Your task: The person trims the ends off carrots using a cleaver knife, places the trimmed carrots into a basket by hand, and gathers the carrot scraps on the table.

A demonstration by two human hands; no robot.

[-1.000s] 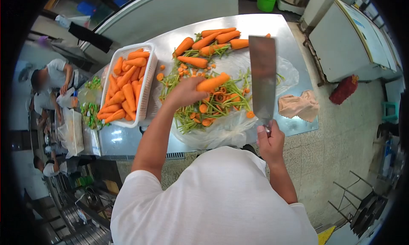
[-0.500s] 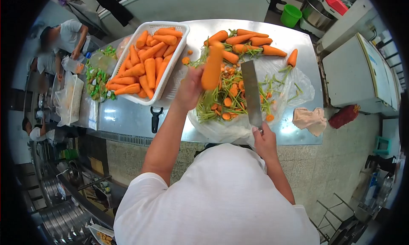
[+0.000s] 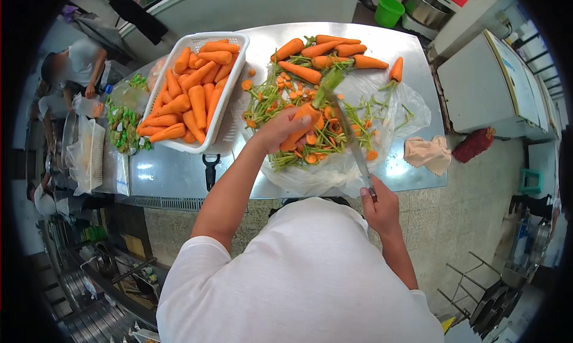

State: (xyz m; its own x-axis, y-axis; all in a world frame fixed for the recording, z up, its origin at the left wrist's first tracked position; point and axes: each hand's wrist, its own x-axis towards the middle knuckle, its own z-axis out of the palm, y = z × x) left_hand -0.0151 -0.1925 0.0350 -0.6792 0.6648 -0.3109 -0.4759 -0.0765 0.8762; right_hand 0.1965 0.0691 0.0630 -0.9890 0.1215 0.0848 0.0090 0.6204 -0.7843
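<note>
My left hand [image 3: 283,130] is closed round an orange carrot [image 3: 303,126] whose green stem end points up and right. The fingers of my right hand [image 3: 381,209] wrap the handle of a long knife [image 3: 353,141]. Its blade is tilted, with the far end close beside the carrot's green top. Beneath both lies a heap of cut green stems [image 3: 285,158] and orange carrot slices on a clear plastic sheet [image 3: 310,182]. Several carrots with stem ends [image 3: 301,72] lie at the far side of the table.
A white basket [image 3: 210,141] of carrots stands left on the metal table [image 3: 161,175]. A black peeler [image 3: 210,171] lies near the front edge, a beige cloth [image 3: 428,154] at the right. People [image 3: 85,65] are at the far left, near green bundles [image 3: 126,119].
The carrot in my left hand has turned so its green end points up and right. The knife has tilted, its blade now next to that end. The whole view has shifted slightly.
</note>
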